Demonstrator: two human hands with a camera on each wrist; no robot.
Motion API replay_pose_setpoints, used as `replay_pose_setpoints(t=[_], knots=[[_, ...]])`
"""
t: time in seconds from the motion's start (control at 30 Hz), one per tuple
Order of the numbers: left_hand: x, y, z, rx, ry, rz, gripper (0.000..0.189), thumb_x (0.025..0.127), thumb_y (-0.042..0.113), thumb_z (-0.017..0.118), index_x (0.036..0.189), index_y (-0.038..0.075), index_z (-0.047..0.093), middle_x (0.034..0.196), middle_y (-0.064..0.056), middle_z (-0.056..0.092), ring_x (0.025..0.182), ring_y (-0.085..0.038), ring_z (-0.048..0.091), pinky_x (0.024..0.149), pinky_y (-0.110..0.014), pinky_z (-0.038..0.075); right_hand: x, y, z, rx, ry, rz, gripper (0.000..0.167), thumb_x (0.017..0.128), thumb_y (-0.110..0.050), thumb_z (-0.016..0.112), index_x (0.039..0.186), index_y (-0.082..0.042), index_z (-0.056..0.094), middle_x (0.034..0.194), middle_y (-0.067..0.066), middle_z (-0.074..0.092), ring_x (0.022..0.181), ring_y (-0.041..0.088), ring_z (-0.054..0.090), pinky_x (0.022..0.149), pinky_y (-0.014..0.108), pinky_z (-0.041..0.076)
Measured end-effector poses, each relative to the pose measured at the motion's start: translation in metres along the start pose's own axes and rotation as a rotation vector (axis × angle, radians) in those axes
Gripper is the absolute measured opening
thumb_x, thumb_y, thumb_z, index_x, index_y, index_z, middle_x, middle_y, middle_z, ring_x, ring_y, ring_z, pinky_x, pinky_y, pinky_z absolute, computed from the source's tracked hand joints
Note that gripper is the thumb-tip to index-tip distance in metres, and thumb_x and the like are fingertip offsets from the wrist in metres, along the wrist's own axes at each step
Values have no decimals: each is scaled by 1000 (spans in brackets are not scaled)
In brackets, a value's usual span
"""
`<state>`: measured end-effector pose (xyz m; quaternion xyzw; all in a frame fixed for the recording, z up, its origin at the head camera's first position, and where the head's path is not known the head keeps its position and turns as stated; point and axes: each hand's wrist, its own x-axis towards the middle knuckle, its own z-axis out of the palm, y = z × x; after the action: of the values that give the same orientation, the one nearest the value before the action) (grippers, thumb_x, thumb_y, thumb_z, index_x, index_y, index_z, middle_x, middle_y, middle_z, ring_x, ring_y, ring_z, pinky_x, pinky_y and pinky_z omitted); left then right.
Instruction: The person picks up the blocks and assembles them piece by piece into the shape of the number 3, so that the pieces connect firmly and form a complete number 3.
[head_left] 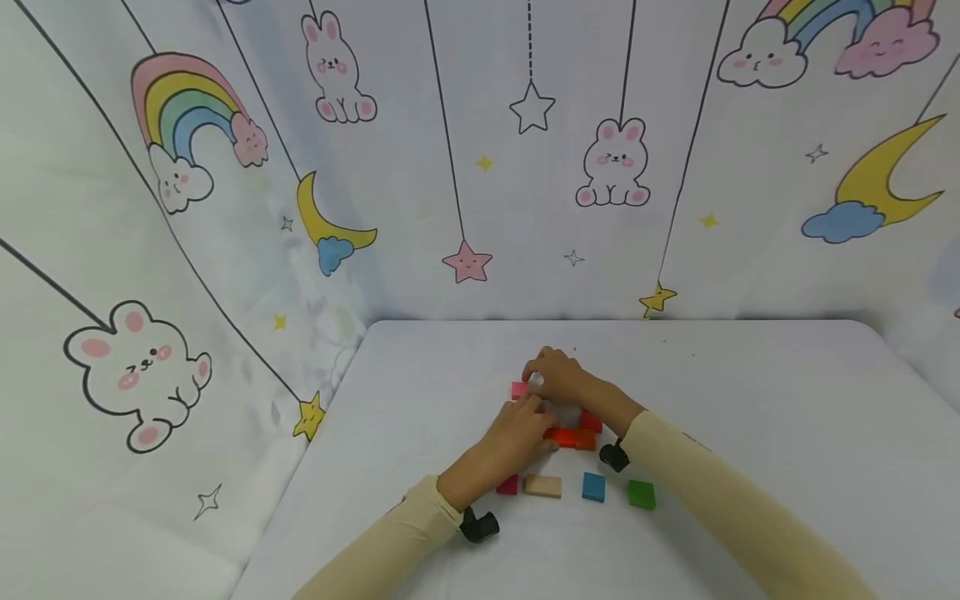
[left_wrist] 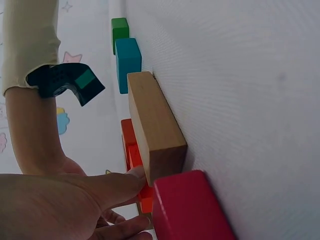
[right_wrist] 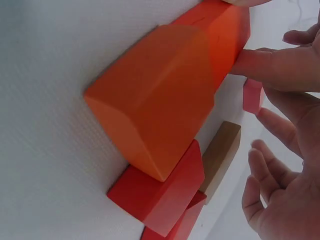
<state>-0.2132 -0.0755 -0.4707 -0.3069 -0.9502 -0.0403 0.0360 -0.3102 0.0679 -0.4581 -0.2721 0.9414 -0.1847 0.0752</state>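
My left hand pinches an orange-red block between thumb and index finger, at its left end. An orange block stands end to end with it on the right. Farther back, my right hand has its thumb and index finger at a pink block and appears to pinch it; the other fingers are curled. Red blocks lie beside the orange block. A wooden block shows behind the row in the right wrist view, mostly hidden by the hands in the head view.
Nearer me lie a crimson block, a pale wooden block, a blue block and a green block, spaced in a line. The white table meets a patterned cloth at its back edge.
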Motion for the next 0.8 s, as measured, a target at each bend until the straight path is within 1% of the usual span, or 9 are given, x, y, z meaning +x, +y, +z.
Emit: replay_pose_setpoints(t=[0.1,0.37,0.67,0.8], knots=[[0,1,0,4,8,6,32,95,40,80,122,22,78,119,-2,66,116,-17,58,90,-32,50,0,0,1,-4,4,-9,23,95,-23,79,116,-15,78,123,16,63,114,33,58,99,62,51],[-1,0,0,-21,8,-9,32,95,37,80,123,21,77,123,-3,67,121,-18,59,96,-36,51,-1,-2,1,3,10,-2,24,95,-25,79,116,-14,78,121,14,64,113,31,58,98,59,52],[-3,1,1,-25,11,-6,34,95,38,80,124,20,77,122,-4,67,118,-17,59,92,-33,51,-6,-2,2,-31,21,4,23,95,-23,78,116,-13,78,120,15,65,110,30,59,98,58,54],[-3,1,1,-27,1,-11,34,96,38,80,125,21,76,125,-4,66,117,-18,60,94,-35,51,-8,1,2,-55,25,11,22,96,-22,76,116,-13,78,121,16,65,110,31,60,98,60,54]])
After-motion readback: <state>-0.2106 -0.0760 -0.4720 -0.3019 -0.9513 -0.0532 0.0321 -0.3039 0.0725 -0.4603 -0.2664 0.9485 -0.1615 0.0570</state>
